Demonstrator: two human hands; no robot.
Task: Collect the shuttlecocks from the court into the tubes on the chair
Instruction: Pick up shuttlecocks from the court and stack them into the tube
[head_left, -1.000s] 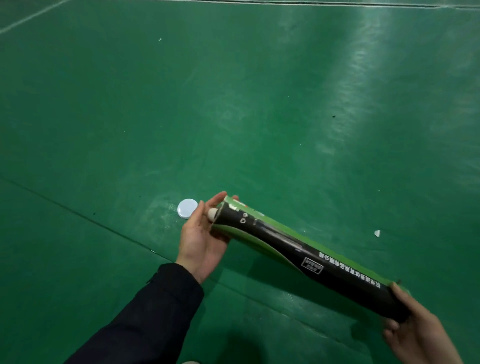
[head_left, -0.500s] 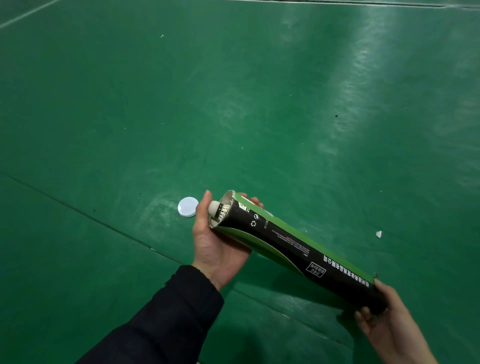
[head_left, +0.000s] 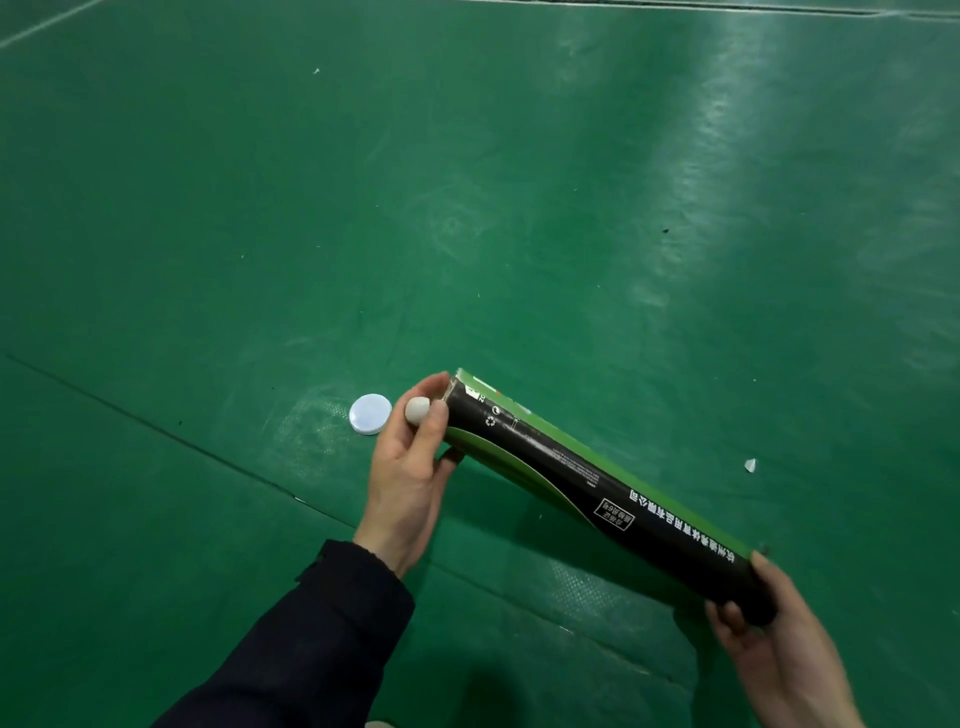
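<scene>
The person is loading a shuttlecock (head_left: 417, 408) into the open mouth of the black-and-green tube (head_left: 597, 480), which is being held tilted above the green court floor (head_left: 519, 182). The left hand (head_left: 410, 467) is pinching the shuttlecock at the tube's mouth, thumb and fingers curled round it, with only its pale cork tip showing; the feathers look to be already inside. The right hand (head_left: 779, 644) is gripping the tube's far end, its fingers wrapped around the base. A white cap (head_left: 370, 413) is lying on the floor just beside the left hand. The next move probably calls for pushing the cork fully in while the right hand is steadying the tube, then reaching for the cap.
</scene>
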